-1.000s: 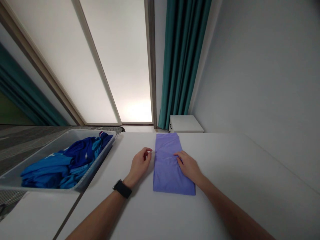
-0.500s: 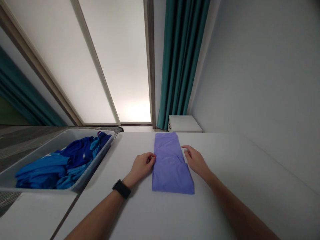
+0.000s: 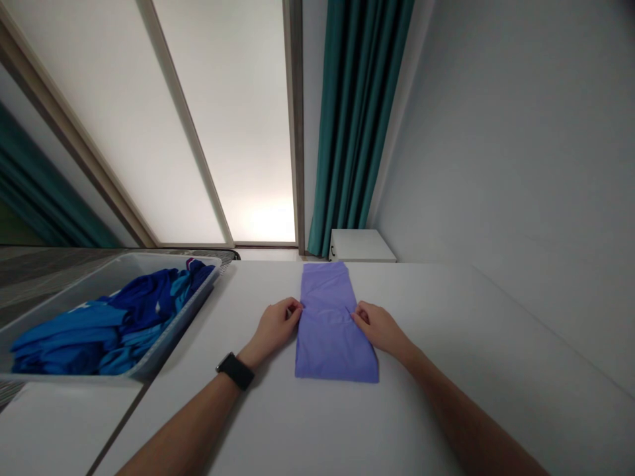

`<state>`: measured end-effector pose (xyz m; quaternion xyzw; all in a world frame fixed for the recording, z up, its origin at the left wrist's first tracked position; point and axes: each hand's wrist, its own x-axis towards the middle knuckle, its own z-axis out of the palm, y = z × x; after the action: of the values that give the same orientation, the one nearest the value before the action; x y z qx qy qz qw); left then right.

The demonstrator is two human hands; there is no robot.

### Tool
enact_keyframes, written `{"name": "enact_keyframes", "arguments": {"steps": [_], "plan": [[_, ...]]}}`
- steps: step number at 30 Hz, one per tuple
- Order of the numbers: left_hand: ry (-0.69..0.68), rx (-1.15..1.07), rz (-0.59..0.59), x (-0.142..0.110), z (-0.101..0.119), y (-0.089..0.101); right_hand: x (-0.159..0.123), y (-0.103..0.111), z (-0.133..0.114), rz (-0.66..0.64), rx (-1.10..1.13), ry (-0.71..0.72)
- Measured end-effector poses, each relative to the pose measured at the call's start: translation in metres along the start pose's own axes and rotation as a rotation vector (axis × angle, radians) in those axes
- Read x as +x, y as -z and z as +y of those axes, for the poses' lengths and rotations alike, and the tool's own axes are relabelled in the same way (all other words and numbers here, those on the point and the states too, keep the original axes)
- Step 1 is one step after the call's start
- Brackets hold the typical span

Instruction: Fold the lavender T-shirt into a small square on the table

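Note:
A folded purple garment (image 3: 337,347) lies flat on the white table (image 3: 317,430), its long side running away from me. It widens toward its near edge, and a crease crosses its middle. With fingers pinched, my left hand (image 3: 275,327) grips its left edge about halfway up; a dark watch sits on that wrist. Opposite, my right hand (image 3: 381,328) pinches the right edge at the same height, at the end of the crease. Which kind of garment it is, I cannot tell.
To the left, a translucent plastic bin (image 3: 171,330) holds several blue garments (image 3: 74,334). A low white cabinet (image 3: 362,244) stands beyond the table's far edge, beside a teal curtain (image 3: 347,132). A grey wall (image 3: 510,165) runs along the right.
My right hand has moved left onto the garment's right edge and closed its fingers there. My left hand stays at the left edge. The whole view has shifted slightly.

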<state>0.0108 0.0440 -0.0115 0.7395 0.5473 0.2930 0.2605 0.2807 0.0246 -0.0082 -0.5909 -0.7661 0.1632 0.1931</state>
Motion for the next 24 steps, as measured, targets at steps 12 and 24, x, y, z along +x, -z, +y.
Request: {"name": "enact_keyframes", "arguments": {"steps": [12,24], "plan": [[-0.028,0.264,-0.02,0.004,0.004,-0.004,-0.003,-0.002,-0.009,0.268,-0.203,0.12],[-0.025,0.159,0.012,0.001,0.001,-0.005,-0.029,-0.029,-0.067,-0.059,-0.227,0.465]]}}
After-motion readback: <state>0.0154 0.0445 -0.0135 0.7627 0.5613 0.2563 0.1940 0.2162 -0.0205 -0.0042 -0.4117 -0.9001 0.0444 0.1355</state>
